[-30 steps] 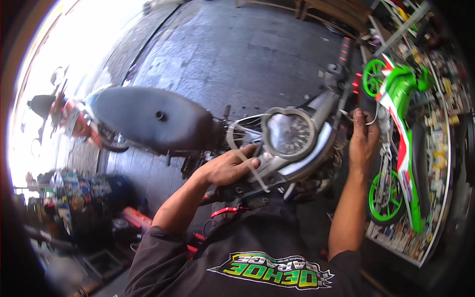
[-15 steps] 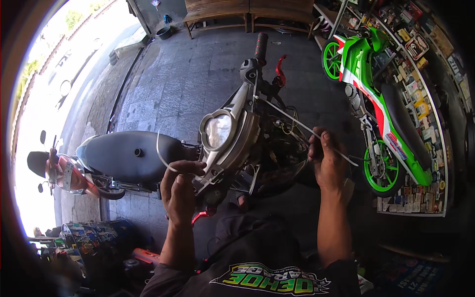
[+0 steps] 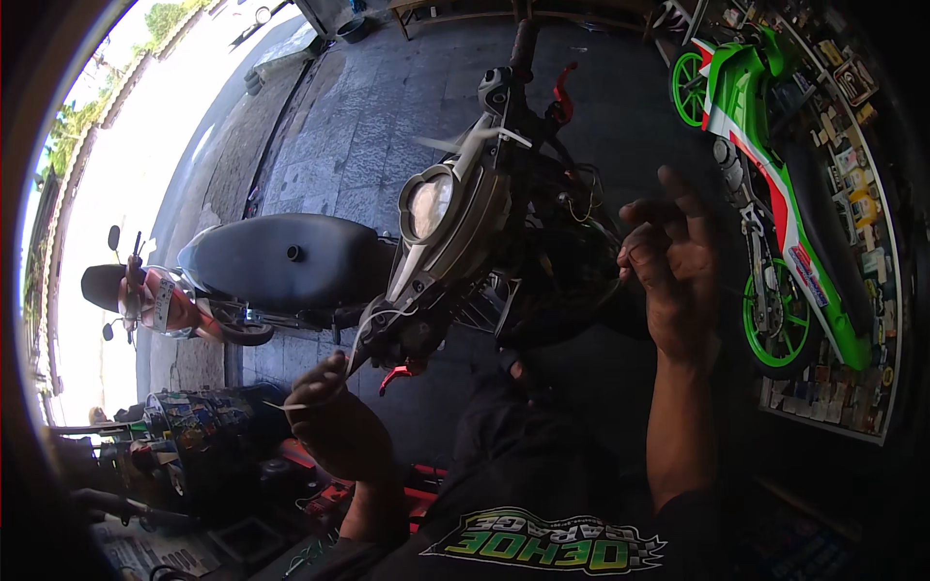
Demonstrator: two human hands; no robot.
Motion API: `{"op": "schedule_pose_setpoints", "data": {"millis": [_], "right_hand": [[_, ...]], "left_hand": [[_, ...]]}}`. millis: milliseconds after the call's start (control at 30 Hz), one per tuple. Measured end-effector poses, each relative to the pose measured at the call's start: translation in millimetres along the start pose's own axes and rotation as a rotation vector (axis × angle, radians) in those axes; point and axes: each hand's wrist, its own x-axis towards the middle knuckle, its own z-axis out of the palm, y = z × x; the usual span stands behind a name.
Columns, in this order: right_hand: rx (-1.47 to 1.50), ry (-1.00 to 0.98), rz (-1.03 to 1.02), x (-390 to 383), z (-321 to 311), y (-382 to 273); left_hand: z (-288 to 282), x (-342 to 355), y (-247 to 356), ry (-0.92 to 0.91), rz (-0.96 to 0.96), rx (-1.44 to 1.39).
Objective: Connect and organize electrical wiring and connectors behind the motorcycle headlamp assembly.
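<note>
In front of me is a motorbike's handlebar, its grey cover [image 3: 441, 254] carrying a round gauge [image 3: 430, 206]. At the lower left end of the handlebar, my left hand [image 3: 341, 426] is closed on a thin white cable tie [image 3: 356, 358], whose tail sticks out past the fingers. Another white cable tie [image 3: 506, 135] is at the upper end of the cover, partly blurred. To the right of the bike my right hand [image 3: 676, 276] is raised, fingers apart and partly bent, with nothing plainly in it. Loose wiring [image 3: 581, 203] shows behind the cover.
Red levers [image 3: 562, 94] jut from the handlebar. A long dark seat [image 3: 281, 259] and a red motorbike [image 3: 165, 302] are to the left. On the right, a green motorbike [image 3: 765, 155] stands before a shelf of parts [image 3: 852, 194]. Tools and a sticker-covered box [image 3: 208, 426] lie lower left.
My right hand has let go of the upper cable tie and moved right, fingers spreading. My left hand has moved down and left with its tie. The view has shifted.
</note>
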Motion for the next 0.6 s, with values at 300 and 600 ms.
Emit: {"op": "schedule_pose_setpoints", "data": {"millis": [300,600], "right_hand": [[-0.558,-0.117,0.214,-40,-30,132],[-0.661,-0.199,0.257,-66,-44,140]], "left_hand": [[26,38,-67,-0.300,-0.150,-0.171],[26,9,-75,-0.231,0.305,0.433]]}}
